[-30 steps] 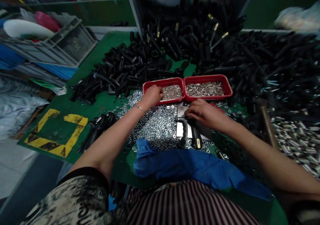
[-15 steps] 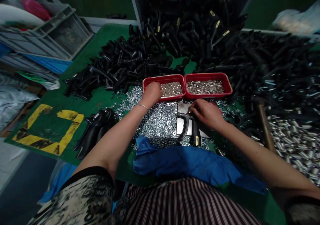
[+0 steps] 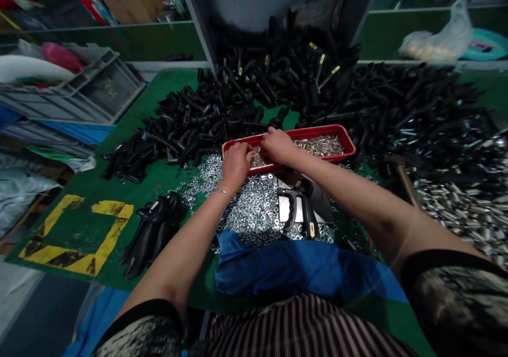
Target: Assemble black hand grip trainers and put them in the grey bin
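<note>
My left hand dips over the left end of a red tray with small metal parts in it. Its fingers are curled down, and what they hold, if anything, is hidden. Beside it, my right hand reaches into the same tray, fingertips bent together among the parts; I cannot make out anything in them. Nearer to my body, a black handle and a curved black piece lie on a flat metal plate. Both my hands are apart from these.
Many nuts surround the plate's left side. A second red tray holds pin-like parts. Black handles are heaped behind. At right are a hammer and metal sleeves; a blue cloth lies in front.
My right hand has moved from the metal plate up and left into the left red tray. My left hand stays at that tray. The camera view has shifted.
</note>
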{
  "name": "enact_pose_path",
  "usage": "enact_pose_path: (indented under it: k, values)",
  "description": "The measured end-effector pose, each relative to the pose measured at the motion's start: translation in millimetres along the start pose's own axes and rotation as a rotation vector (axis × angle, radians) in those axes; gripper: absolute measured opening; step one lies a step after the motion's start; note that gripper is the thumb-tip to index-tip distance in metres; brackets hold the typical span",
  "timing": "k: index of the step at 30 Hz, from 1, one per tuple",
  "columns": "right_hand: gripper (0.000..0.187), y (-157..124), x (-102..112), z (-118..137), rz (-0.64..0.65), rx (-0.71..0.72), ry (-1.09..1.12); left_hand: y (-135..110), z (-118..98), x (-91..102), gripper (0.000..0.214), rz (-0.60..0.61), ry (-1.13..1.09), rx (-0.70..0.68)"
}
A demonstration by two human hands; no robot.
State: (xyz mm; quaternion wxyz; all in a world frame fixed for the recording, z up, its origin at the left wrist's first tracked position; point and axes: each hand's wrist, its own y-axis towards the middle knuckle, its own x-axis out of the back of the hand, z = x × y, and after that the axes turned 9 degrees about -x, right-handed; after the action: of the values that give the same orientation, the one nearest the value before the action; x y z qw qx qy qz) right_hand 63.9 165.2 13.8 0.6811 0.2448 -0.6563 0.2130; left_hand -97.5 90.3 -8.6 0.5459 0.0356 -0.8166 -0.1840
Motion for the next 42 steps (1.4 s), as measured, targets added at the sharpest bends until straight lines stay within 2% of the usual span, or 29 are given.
enact_pose_path:
  k: [9,15,17,20,21,23,25,27,30,34,36,39,40,42]
  values:
    - [0.017,-4,-13,-6,-0.028,0.018,0.079,1,6,-11.7,0.005,-0.079,-0.081,0.004]
    - [0.026,-3,-20,-4,-0.120,-0.053,0.114,5,11,-7.7,0.014,-0.148,-0.190,-0.062]
    - [0.028,-2,-20,-4,-0.109,-0.047,0.130,1,5,-0.7,0.014,-0.211,-0.253,-0.055]
    - [0.026,-1,-19,-5,-0.090,-0.032,0.171,-20,-20,8.7,0.010,-0.264,-0.383,-0.033]
    - [0.025,-1,-19,-5,-0.089,-0.032,0.181,-31,-31,9.7,0.009,-0.228,-0.427,-0.059]
    - [0.023,0,-20,-6,-0.092,-0.032,0.196,-54,-55,7.4,0.006,-0.077,-0.455,-0.163]
    - [0.020,-1,-21,-7,-0.095,-0.033,0.220,-72,-74,0.8,0.006,0.071,-0.372,-0.254]
    - [0.017,-2,-21,-8,-0.100,-0.039,0.252,-83,-85,-5.7,0.005,0.165,-0.243,-0.285]
    - [0.014,-2,-19,-7,-0.121,-0.057,0.316,-87,-89,-8.3,0.009,0.234,-0.142,-0.279]
    - [0.012,-6,-10,-5,-0.172,-0.099,0.422,-87,-94,-2.9,0.012,0.197,-0.125,-0.275]
    - [0.009,-19,-3,-5,-0.224,-0.119,0.522,-87,-100,-2.5,0.012,0.193,-0.115,-0.271]
    - [0.010,-65,3,-11,-0.333,-0.213,0.866,-87,-107,-7.0,0.014,0.213,-0.104,-0.264]
    - [0.010,-85,3,-14,-0.319,-0.264,1.003,-86,-108,-9.0,0.015,0.215,-0.105,-0.261]
    - [0.011,-129,0,-24,-0.167,-0.365,1.235,-85,-110,-12.4,0.015,0.215,-0.104,-0.263]
